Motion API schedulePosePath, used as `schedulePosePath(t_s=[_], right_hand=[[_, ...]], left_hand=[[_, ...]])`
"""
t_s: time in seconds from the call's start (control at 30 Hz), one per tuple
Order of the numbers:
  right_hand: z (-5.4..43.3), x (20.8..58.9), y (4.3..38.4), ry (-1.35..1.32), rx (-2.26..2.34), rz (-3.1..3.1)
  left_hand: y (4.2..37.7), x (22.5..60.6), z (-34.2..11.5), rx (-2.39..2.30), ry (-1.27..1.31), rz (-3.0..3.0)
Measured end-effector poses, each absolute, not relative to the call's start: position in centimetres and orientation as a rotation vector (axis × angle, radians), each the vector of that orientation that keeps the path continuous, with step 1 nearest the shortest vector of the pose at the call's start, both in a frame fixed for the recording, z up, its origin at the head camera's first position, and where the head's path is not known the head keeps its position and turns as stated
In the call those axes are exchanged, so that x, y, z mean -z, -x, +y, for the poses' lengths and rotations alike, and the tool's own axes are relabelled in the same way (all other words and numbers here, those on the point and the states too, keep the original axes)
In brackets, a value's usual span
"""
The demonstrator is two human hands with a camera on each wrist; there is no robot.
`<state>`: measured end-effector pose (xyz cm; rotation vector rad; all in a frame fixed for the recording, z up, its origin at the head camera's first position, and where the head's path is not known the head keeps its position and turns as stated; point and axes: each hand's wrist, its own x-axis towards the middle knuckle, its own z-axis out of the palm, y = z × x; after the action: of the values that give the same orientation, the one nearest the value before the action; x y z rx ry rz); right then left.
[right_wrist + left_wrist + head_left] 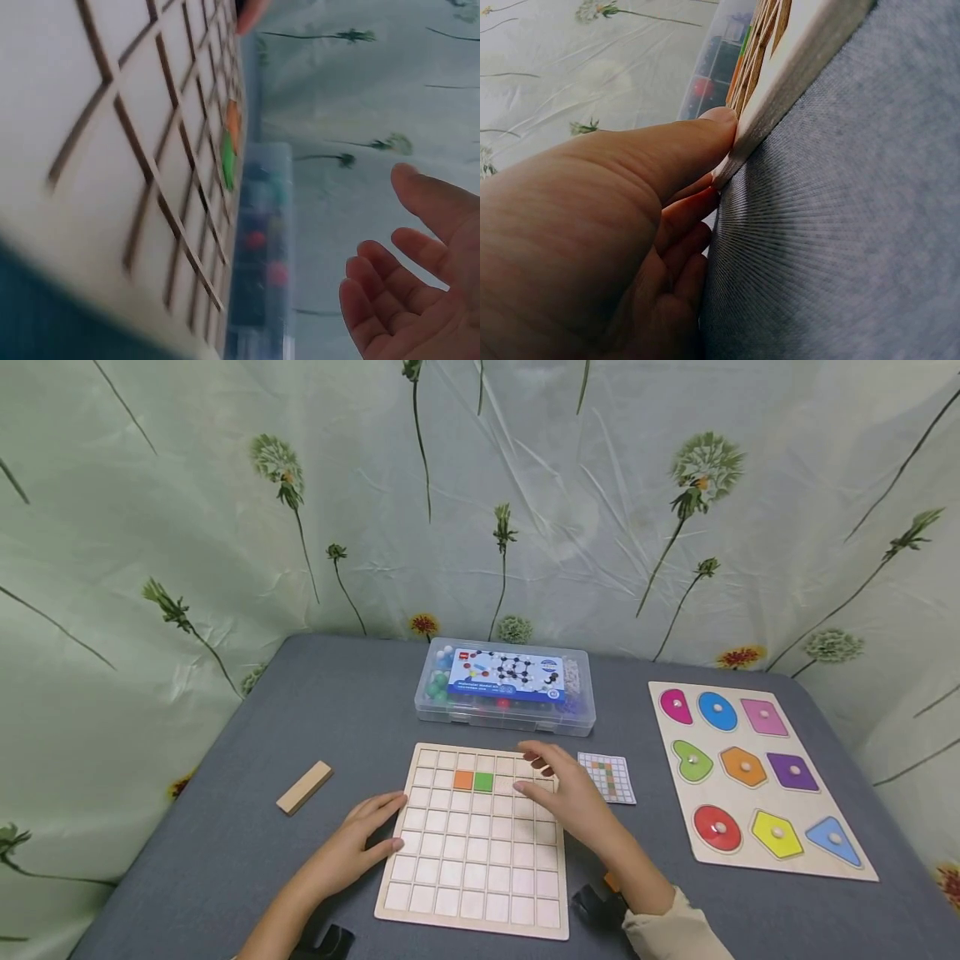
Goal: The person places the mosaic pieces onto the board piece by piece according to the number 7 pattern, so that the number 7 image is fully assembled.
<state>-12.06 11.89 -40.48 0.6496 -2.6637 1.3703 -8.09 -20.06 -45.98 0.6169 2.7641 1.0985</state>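
- The grid board (pixel 472 906) lies flat on the table (pixel 225 877) in front of me; to work on it well, I judge it best to brace it lightly so that it doesn't slide.
- The orange tile (pixel 463 780) and green tile (pixel 483 782) sit side by side in its second row from the top; I should clear both with my fingertips and set any piece squarely inside the raised lines.
- Checking cells against the small grid card (pixel 617 787), beside my right hand (pixel 573 797), seems wise.
- That hand hovers above the board's upper right, thumb well apart from loosely bent fingers, with nothing in its grasp that I can see.
- My left hand (pixel 348 847) touches the board's left edge, thumb and fingers parted, not gripping.
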Motion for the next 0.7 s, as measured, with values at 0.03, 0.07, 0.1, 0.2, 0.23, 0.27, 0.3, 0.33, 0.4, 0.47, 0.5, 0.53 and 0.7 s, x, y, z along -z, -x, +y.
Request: schedulePosePath(t_s=[0.03,0.07,0.1,0.2,0.23,0.27,0.3,0.33,0.4,0.47,0.5,0.53,0.7], right_hand=[[12.5,40.2,11.7,-0.635,-1.333,-2.656],[13.1,40.1,11.4,-0.622,-1.294,-2.647],[13.7,40.0,11.0,-0.606,-1.263,-2.637],[15.6,40.1,10.0,-0.523,-1.199,-2.644],[16.2,40.3,9.6,-0.496,-1.185,-2.646],[16.7,40.5,9.3,-0.474,-1.180,-2.650],[17.2,40.7,9.0,-0.449,-1.169,-2.660],[17.6,41.1,8.8,-0.422,-1.157,-2.676],[18.4,41.8,8.4,-0.381,-1.138,-2.705],[18.9,42.5,8.1,-0.334,-1.129,-2.749],[19.1,42.8,7.9,-0.310,-1.129,-2.771],[19.4,43.1,7.8,-0.286,-1.130,-2.793],[20.2,44.2,7.5,-0.191,-1.129,-2.897]], left_hand=[[8.1,46.0,-20.0,-1.100,-0.615,2.765],[8.1,45.9,-20.0,-1.101,-0.612,2.764],[8.1,45.9,-20.0,-1.100,-0.609,2.765],[8.0,45.7,-20.0,-1.097,-0.605,2.766],[8.0,45.7,-20.0,-1.096,-0.604,2.767],[8.0,45.7,-20.0,-1.095,-0.604,2.769],[8.0,45.7,-20.1,-1.095,-0.605,2.771],[8.0,45.7,-20.1,-1.095,-0.607,2.773],[8.0,45.7,-20.1,-1.099,-0.614,2.776],[8.1,45.8,-20.1,-1.098,-0.624,2.777],[8.1,45.8,-20.1,-1.098,-0.629,2.774],[8.1,45.8,-20.1,-1.097,-0.633,2.771],[8.1,46.0,-20.1,-1.100,-0.633,2.754]])
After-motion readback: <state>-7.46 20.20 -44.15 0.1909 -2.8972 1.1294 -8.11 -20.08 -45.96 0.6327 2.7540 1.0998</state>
